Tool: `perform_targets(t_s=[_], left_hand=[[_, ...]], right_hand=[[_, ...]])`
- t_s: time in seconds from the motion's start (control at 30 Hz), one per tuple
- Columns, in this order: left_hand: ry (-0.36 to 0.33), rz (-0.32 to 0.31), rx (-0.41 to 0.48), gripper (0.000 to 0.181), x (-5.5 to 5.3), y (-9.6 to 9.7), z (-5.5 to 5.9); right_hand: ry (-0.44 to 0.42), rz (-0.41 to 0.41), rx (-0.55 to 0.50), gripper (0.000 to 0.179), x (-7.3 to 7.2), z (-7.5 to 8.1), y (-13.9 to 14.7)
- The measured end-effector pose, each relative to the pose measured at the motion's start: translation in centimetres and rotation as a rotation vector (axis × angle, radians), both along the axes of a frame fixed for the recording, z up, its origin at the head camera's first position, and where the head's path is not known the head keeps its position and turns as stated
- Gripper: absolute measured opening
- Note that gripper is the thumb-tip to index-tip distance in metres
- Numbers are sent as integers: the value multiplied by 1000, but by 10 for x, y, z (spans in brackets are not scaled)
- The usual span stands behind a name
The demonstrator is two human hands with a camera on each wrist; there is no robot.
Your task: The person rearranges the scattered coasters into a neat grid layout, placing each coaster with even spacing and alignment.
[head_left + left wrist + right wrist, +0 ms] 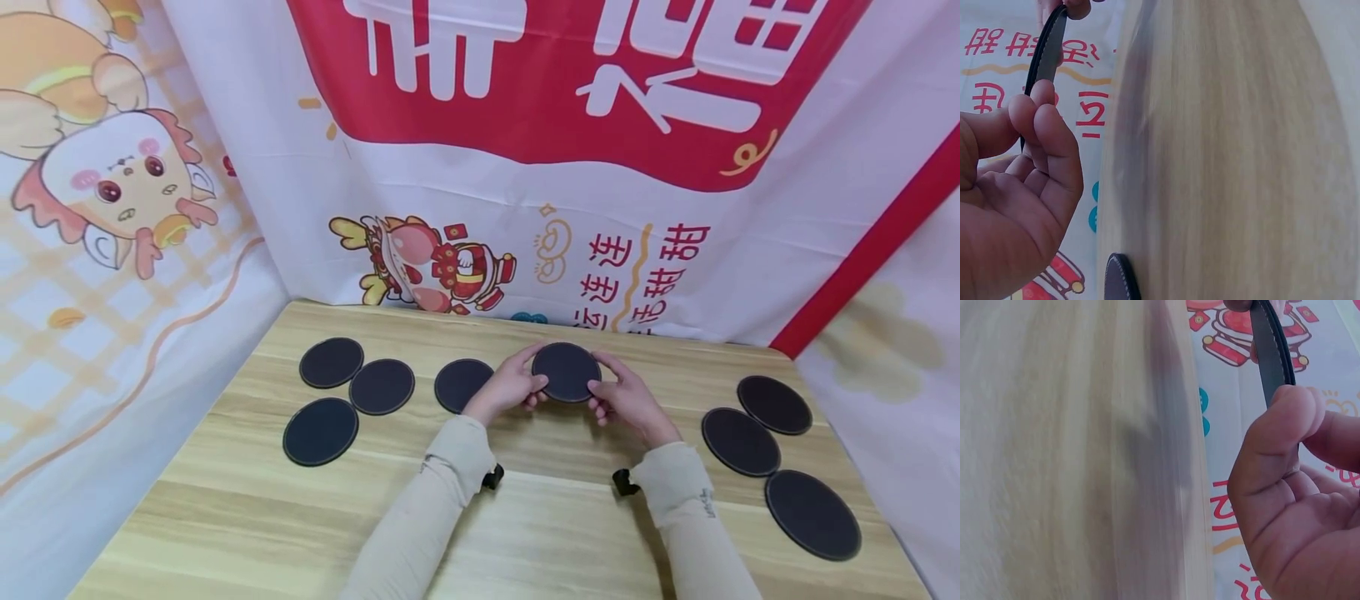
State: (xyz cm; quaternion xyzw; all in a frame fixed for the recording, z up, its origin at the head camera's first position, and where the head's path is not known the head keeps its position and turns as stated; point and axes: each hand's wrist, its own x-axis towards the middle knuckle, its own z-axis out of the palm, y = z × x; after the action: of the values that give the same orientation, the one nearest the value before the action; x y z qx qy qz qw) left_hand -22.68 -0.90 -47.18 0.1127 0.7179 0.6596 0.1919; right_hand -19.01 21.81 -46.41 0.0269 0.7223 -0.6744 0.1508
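Note:
Both hands hold one round black coaster (566, 372) between them above the far part of the wooden table. My left hand (512, 385) pinches its left edge between thumb and fingers. On the opposite edge, my right hand (626, 402) grips it the same way. Seen edge-on in the left wrist view, the coaster (1045, 53) shows pale stitching along its rim. The right wrist view also has the coaster (1274, 353) edge-on, with a smooth dark face. Another black coaster (462, 384) lies just left of my left hand, partly covered by it.
Three black coasters, one of them the nearest coaster (321, 431), lie grouped on the table's left. Three more, including a front coaster (812, 514), form a line at the right. A printed cloth (480, 192) hangs behind the wooden table (247, 500).

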Motion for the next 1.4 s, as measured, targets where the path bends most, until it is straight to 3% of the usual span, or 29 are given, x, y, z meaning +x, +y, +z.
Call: perform_targets(t_s=[0.37, 0.77, 1.4], left_hand=[[26, 24, -153, 66, 8, -12, 1], [21, 32, -204, 64, 15, -25, 2], [-148, 64, -179, 65, 16, -47, -1]], right_hand=[[-5, 5, 23, 62, 4, -1, -19], [-30, -11, 12, 62, 3, -4, -33], [-53, -7, 30, 62, 1, -10, -58]])
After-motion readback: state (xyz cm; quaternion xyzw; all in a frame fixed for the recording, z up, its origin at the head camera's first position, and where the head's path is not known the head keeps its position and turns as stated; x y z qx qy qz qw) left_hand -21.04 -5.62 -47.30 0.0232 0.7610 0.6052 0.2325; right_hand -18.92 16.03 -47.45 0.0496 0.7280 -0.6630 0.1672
